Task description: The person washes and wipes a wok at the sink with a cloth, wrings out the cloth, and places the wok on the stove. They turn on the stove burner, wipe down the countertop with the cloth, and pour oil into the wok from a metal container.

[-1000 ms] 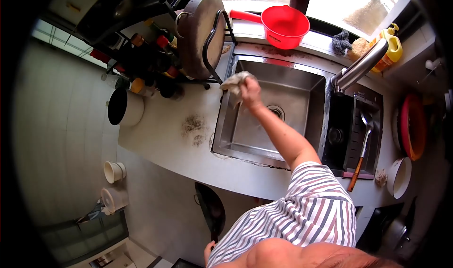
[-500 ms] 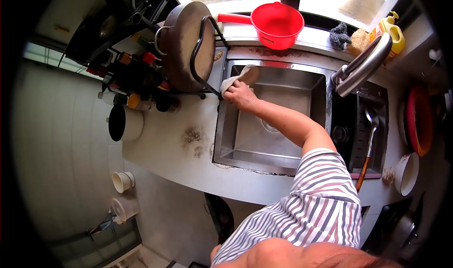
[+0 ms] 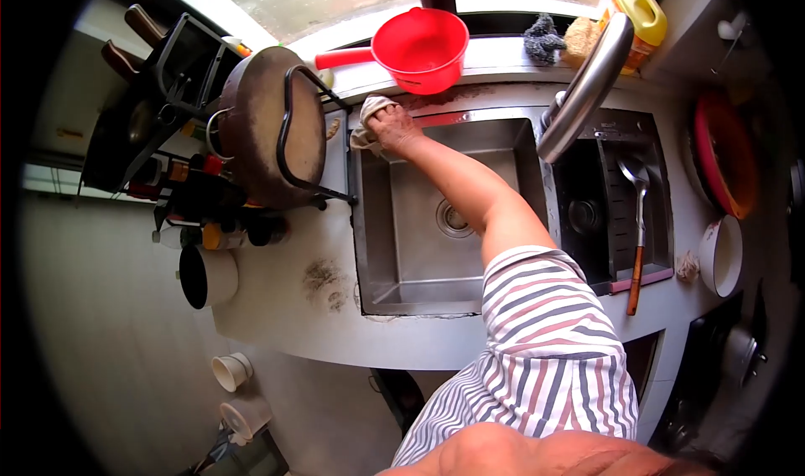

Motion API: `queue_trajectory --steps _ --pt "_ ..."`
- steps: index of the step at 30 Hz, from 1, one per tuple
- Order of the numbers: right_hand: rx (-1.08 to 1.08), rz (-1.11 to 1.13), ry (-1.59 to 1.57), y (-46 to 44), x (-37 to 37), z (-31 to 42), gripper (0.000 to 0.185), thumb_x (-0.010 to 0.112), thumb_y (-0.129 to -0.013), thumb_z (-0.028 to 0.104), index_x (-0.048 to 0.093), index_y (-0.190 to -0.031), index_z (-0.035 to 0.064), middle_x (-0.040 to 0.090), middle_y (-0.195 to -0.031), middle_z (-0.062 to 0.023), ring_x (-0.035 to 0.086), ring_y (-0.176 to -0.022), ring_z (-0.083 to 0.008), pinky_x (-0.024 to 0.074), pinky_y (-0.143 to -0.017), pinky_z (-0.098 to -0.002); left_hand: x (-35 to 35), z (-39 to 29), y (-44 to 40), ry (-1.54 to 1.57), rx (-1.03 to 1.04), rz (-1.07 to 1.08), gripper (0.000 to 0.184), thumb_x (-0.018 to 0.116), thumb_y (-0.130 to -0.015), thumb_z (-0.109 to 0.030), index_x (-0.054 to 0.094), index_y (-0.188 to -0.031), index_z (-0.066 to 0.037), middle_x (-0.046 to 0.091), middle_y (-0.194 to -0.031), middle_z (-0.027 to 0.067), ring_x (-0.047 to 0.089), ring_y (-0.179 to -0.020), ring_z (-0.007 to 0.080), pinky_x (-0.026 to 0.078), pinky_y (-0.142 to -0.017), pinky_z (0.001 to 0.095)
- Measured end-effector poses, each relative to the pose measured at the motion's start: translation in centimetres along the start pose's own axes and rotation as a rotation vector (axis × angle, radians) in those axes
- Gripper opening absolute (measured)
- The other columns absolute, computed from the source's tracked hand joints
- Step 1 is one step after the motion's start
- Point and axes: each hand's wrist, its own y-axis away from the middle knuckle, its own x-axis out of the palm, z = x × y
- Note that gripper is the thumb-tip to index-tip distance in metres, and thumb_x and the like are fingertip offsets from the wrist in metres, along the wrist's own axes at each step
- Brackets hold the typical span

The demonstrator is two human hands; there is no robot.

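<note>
My right hand [image 3: 392,128] is closed around a pale cloth [image 3: 364,134], whose folds hang out past the fingers. It presses the cloth at the far left corner of the steel sink [image 3: 362,250], by the rim next to the black rack. Below my forearm, the basin shows its round drain [image 3: 453,216]. A red long-handled dipper [image 3: 419,50] sits on the sill just beyond the hand. My left hand is out of sight.
A large round wooden board [image 3: 272,128] stands in a black rack [image 3: 283,128] left of the sink. The curved faucet [image 3: 587,86] rises at the right. A wooden-handled spatula [image 3: 639,225] lies across the side basin. Dark stains [image 3: 323,285] mark the counter.
My right hand has moved with the cloth from the basin's left inner edge up to its far left corner and rim. The camera view has shifted.
</note>
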Motion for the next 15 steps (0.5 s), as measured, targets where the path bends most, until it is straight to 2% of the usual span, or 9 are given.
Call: queue_trajectory --steps 2,4,5,7,8,10,11,14,15 --pt "0.019 -0.057 0.101 2.0 -1.0 -2.4 0.026 0.047 -0.072 0.015 0.056 -0.096 0.0087 0.054 -0.103 -0.0143 0.048 -0.100 -0.0287 0.0361 -0.085 -0.0406 -0.1 -0.1 -0.3 0.004 -0.011 0.004 0.015 0.050 -0.082 -0.019 0.046 -0.076 -0.006 0.049 -0.070 0.0038 0.047 -0.068 0.0128 0.039 -0.068 0.0260" --pt "0.085 0.050 0.115 4.5 -5.0 -5.3 0.023 0.047 -0.071 0.013 0.056 -0.092 0.0080 0.053 -0.099 -0.0150 0.048 -0.097 -0.0308 0.0372 -0.085 -0.0395 -0.3 -0.3 -0.8 0.006 -0.020 0.011 0.015 0.050 -0.082 -0.019 0.046 -0.075 -0.006 0.049 -0.070 0.0036 0.047 -0.068 0.0127 0.039 -0.068 0.0260" --pt "0.087 -0.088 0.085 6.2 -5.6 -7.5 0.024 0.047 -0.072 0.014 0.055 -0.093 0.0074 0.053 -0.100 -0.0155 0.049 -0.094 -0.0309 0.0374 -0.085 -0.0402 -0.4 -0.4 -1.0 0.008 -0.026 0.013 0.016 0.050 -0.082 -0.019 0.046 -0.075 -0.006 0.049 -0.070 0.0035 0.047 -0.067 0.0127 0.039 -0.068 0.0260" --pt "0.323 -0.021 0.211 9.0 -9.2 -10.0 0.020 0.046 -0.075 0.015 0.055 -0.093 0.0078 0.056 -0.094 -0.0162 0.053 -0.090 -0.0317 0.0392 -0.082 -0.0409 -0.6 -0.3 -1.4 0.015 -0.035 0.022 0.016 0.051 -0.082 -0.020 0.046 -0.074 -0.006 0.049 -0.069 0.0033 0.047 -0.067 0.0127 0.039 -0.067 0.0260" --pt "0.316 -0.125 0.355 10.7 -10.2 -11.7 0.022 0.047 -0.077 0.017 0.055 -0.095 0.0076 0.056 -0.090 -0.0170 0.054 -0.086 -0.0319 0.0427 -0.075 -0.0414 -0.7 -0.4 -1.6 0.018 -0.039 0.030 0.017 0.051 -0.082 -0.020 0.046 -0.073 -0.007 0.049 -0.069 0.0032 0.047 -0.067 0.0127 0.039 -0.067 0.0260" --pt "0.565 0.129 0.353 11.2 -15.3 -10.9 0.026 0.048 -0.077 0.019 0.055 -0.099 0.0072 0.056 -0.091 -0.0170 0.054 -0.083 -0.0319 0.0445 -0.068 -0.0404 -1.0 -0.1 -2.0 0.034 -0.043 0.042 0.017 0.051 -0.082 -0.020 0.046 -0.072 -0.007 0.049 -0.068 0.0030 0.047 -0.066 0.0126 0.039 -0.066 0.0260" --pt "0.439 0.077 0.573 13.7 -11.6 -14.2 0.031 0.049 -0.077 0.022 0.055 -0.102 0.0059 0.055 -0.091 -0.0163 0.053 -0.081 -0.0311 0.0451 -0.061 -0.0394 -1.2 0.0 -2.2 0.041 -0.044 0.050 0.017 0.051 -0.082 -0.021 0.046 -0.072 -0.007 0.049 -0.068 0.0029 0.047 -0.066 0.0126 0.039 -0.066 0.0260" --pt "0.436 0.548 0.825 14.2 -11.1 -12.5 0.040 0.047 -0.080 0.027 0.051 -0.110 0.0020 0.052 -0.099 -0.0169 0.052 -0.083 -0.0312 0.0463 -0.059 -0.0413 -2.1 0.7 -2.6 0.074 -0.044 0.075 0.018 0.051 -0.082 -0.021 0.046 -0.070 -0.007 0.049 -0.067 0.0026 0.047 -0.065 0.0125 0.039 -0.065 0.0260" --pt "0.497 0.590 0.727 14.6 -11.6 -11.9 0.038 0.047 -0.081 0.026 0.051 -0.110 0.0022 0.051 -0.102 -0.0171 0.052 -0.087 -0.0328 0.0474 -0.060 -0.0430 -2.6 1.0 -2.8 0.101 -0.055 0.075 0.019 0.051 -0.081 -0.022 0.046 -0.070 -0.008 0.049 -0.067 0.0025 0.047 -0.065 0.0125 0.039 -0.065 0.0261"
